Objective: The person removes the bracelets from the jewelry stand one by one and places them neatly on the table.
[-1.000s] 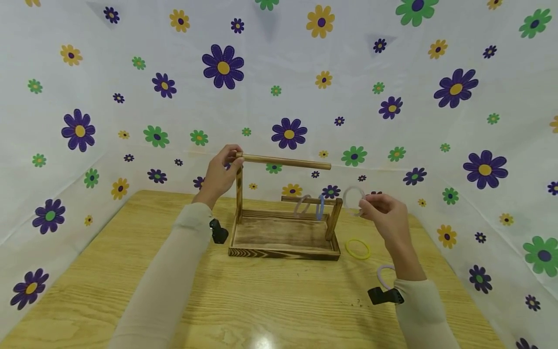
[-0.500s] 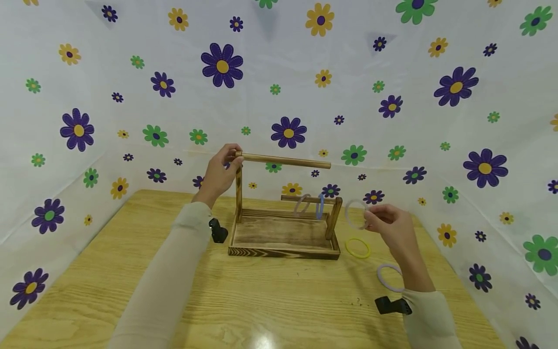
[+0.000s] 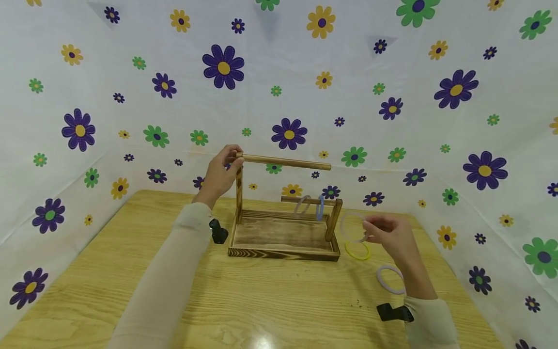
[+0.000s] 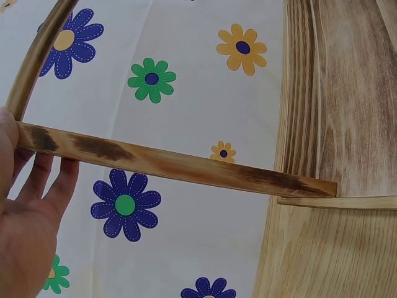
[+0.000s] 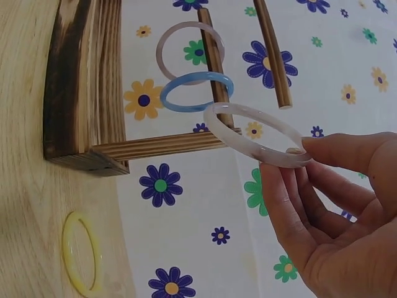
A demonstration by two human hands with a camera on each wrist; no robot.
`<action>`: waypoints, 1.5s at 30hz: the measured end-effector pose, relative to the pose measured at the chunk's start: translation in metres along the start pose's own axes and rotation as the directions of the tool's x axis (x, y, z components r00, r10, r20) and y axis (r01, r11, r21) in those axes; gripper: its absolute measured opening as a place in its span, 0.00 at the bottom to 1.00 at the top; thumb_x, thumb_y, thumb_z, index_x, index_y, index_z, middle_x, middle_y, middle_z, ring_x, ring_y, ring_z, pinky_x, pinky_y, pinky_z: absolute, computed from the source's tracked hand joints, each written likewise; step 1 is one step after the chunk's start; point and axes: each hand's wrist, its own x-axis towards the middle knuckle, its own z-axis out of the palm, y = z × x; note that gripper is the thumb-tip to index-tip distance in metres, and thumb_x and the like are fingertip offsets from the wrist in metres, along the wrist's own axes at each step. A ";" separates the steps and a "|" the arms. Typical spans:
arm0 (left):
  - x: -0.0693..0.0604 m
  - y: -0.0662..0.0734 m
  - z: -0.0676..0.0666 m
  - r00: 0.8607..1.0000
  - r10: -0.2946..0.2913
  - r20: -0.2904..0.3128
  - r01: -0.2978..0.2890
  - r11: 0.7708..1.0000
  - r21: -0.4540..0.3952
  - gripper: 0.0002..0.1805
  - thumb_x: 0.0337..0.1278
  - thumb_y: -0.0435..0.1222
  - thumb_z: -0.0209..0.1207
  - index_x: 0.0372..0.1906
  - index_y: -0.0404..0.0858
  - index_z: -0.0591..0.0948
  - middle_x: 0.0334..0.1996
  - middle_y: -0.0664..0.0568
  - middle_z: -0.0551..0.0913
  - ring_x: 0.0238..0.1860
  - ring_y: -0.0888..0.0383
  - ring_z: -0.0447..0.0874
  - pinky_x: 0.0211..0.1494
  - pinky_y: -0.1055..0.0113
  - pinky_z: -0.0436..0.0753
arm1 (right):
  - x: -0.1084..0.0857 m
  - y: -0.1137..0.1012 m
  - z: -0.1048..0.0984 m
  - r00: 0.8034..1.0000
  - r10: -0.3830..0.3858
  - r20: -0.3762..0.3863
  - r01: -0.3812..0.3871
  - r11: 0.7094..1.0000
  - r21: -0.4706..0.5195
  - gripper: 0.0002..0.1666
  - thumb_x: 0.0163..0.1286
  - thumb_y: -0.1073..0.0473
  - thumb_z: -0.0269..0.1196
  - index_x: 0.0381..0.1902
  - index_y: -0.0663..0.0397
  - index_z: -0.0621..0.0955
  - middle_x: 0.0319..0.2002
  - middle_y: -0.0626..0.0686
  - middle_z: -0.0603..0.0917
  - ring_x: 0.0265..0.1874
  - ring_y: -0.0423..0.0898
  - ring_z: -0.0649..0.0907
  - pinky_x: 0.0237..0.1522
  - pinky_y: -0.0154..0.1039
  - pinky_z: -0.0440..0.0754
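Observation:
A wooden bangle stand (image 3: 283, 253) has a tray base, a tall left post (image 4: 155, 158) with a long upper rod (image 3: 287, 162), and a short right post with a lower rod (image 3: 289, 199). My left hand (image 3: 220, 172) grips the top of the tall post where the upper rod joins it. Between thumb and fingers, my right hand (image 3: 392, 240) pinches a whitish translucent bangle (image 5: 248, 149), right of the short post and apart from it. A blue bangle (image 5: 195, 93) and a pale greyish-pink bangle (image 5: 164, 46) hang on the lower rod.
On the wood-grain table (image 3: 261, 295), a yellow bangle (image 3: 358, 257) lies right of the base. Nearer the right forearm lies a pale lilac bangle (image 3: 389, 290). A flower-print cloth (image 3: 279, 106) encloses the back and sides.
My right hand has come down and slightly to the right with the whitish bangle, uncovering more of the lilac bangle. The left hand stays on the post.

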 end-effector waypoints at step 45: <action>-0.001 0.001 0.000 1.000 -0.028 -0.003 0.028 1.000 0.004 0.18 0.81 0.43 0.51 0.65 0.41 0.72 0.63 0.42 0.77 0.70 0.45 0.76 0.64 0.45 0.79 | 0.008 0.045 -0.009 0.934 0.167 0.316 -0.131 0.983 -0.132 0.20 0.76 0.62 0.63 0.56 0.76 0.81 0.34 0.51 0.87 0.32 0.43 0.86 0.40 0.43 0.91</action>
